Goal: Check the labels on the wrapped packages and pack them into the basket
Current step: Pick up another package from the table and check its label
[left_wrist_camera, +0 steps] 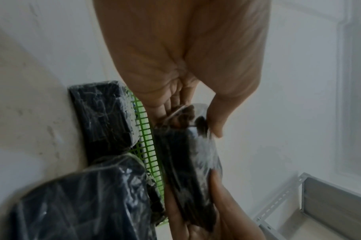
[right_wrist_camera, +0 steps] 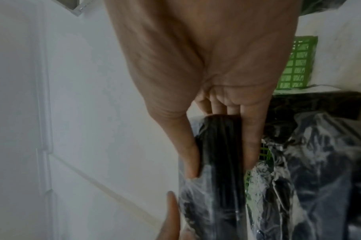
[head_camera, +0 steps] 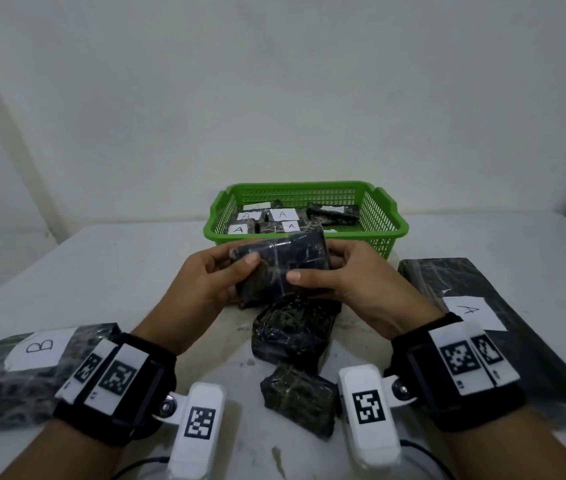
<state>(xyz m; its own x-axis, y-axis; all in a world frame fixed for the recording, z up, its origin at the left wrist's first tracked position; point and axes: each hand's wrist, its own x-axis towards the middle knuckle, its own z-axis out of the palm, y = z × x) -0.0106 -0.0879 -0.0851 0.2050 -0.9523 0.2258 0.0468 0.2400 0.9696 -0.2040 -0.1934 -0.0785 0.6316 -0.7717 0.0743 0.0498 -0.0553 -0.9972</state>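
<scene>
Nearest the lens, two white tagged camera pods (head_camera: 198,424) rode under the black wristbands (head_camera: 118,386), low over the white table (head_camera: 101,265). With the green basket (head_camera: 387,216) as the landmark at the table's far middle, we went left to right. Far left of the basket and close to the table's near edge lay a big wrapped package labelled B (head_camera: 32,365), partly under the left wristband. Bare tabletop stretched between it and the basket's left wall, good room there. Then the left hand (head_camera: 201,282), thumb laid on top and fingers curled underneath, gripped the left end of the held package (head_camera: 285,265), which hung just in front of the basket's near rim, off the table, no label showing on its upper face. Below it, nearer than the basket, two more wrapped packages (head_camera: 292,330) sat on the table, the smaller one (head_camera: 298,400) closest to the pods. The right hand (head_camera: 361,275) pinched the package's right end, thumb on top, fingers beneath, and the right wrist view showed that clamp plainly (right_wrist_camera: 216,146). Inside the basket, several packages with A labels (head_camera: 281,214) filled the left part, with open floor to their right. Right of the basket, a long package labelled A (head_camera: 482,299) ran toward the table's right edge, with a narrow strip of bare table behind it.
</scene>
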